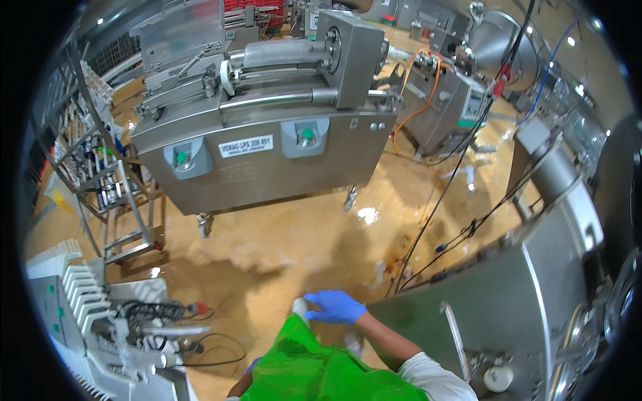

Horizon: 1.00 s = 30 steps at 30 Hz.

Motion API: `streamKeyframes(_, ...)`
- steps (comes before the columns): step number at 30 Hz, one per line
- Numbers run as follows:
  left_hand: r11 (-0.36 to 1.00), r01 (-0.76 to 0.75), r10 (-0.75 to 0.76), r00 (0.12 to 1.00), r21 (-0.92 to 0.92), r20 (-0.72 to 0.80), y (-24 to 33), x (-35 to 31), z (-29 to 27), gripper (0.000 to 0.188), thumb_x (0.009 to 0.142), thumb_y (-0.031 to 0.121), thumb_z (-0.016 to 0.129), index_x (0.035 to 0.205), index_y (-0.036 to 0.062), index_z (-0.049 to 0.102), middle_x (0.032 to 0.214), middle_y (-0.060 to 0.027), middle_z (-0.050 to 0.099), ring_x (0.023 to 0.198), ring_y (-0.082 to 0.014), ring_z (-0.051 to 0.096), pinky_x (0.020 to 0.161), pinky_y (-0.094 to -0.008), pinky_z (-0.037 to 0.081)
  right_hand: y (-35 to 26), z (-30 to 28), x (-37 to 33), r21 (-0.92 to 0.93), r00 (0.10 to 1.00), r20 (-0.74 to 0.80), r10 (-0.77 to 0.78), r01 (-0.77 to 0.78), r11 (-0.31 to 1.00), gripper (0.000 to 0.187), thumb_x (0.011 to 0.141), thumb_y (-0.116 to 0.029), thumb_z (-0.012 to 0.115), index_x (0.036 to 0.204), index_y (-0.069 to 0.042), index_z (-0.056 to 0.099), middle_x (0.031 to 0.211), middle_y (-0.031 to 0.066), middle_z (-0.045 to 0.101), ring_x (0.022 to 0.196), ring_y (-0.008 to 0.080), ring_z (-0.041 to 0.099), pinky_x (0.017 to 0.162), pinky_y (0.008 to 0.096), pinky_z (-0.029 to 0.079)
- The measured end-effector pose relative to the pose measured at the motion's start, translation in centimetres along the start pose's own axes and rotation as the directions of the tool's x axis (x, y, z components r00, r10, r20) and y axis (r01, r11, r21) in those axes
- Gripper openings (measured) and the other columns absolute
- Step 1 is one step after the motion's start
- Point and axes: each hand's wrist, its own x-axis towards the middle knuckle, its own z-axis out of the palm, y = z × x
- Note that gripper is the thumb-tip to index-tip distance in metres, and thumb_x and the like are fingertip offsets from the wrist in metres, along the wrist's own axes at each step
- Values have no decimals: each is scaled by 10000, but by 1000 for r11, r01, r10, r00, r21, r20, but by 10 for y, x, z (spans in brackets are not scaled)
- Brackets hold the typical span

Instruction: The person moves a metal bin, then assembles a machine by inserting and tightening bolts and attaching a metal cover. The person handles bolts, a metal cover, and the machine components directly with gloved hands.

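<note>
My right hand [334, 307], in a blue glove, hangs over the wet tan floor [281, 240] with its fingers apart and nothing in it. It is just left of a stainless steel machine's corner [401, 309]. Only a sliver of blue glove shows of my left hand [253, 364], at the edge of my green plastic apron [314, 367]; the apron hides its fingers. The toes of my white boots [300, 307] show below the right hand.
A large steel machine [267, 147] with two green buttons stands ahead across the floor. A metal rack [110, 187] is at the left. White ribbed equipment with cables [127, 321] sits lower left. Black cables [441, 200] trail over the floor, and puddles glint.
</note>
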Motion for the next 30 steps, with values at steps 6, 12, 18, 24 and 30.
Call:
streamKeyframes(6,998,-63,65,980,15,-188,141,128,-102,543,757,516,689,956,11,707,922,-180,717,856,-296,700,756,-410,542,78,-116,56,46,959,-269,90,-80,996,635,896,-512,558,1341,-61,514,1138,214,633,1055,384,605,915,463,481)
streamKeyframes(12,956,-224,189,964,-190,-185,320,145,-208,363,761,385,736,848,39,673,678,-85,656,596,-190,625,588,-341,513,183,-179,72,271,902,-257,346,-277,922,651,886,-490,593,1359,-51,506,1245,199,616,1121,336,612,956,415,479)
streamKeyframes(18,779,-345,430,902,-524,47,548,173,-280,160,842,199,637,875,54,576,762,-46,627,642,-131,584,579,-324,484,305,-195,88,378,902,-77,424,-367,850,728,875,-530,590,1410,-57,448,1265,231,593,1134,363,600,973,415,469)
streamKeyframes(24,690,-550,608,793,-471,-35,814,123,-277,338,923,230,618,1166,11,533,998,-68,638,942,-167,647,858,-312,513,392,-265,108,683,951,-132,280,-117,721,918,871,-529,635,1524,-53,201,1330,291,522,1142,380,595,971,414,472)
streamKeyframes(30,423,-827,885,465,-371,-27,1046,55,-299,418,963,256,560,1290,9,478,1230,-102,573,1162,-187,538,1000,-344,423,488,-378,132,810,698,-583,415,463,359,654,961,-186,605,1494,-21,265,1160,130,609,880,165,626,806,322,536)
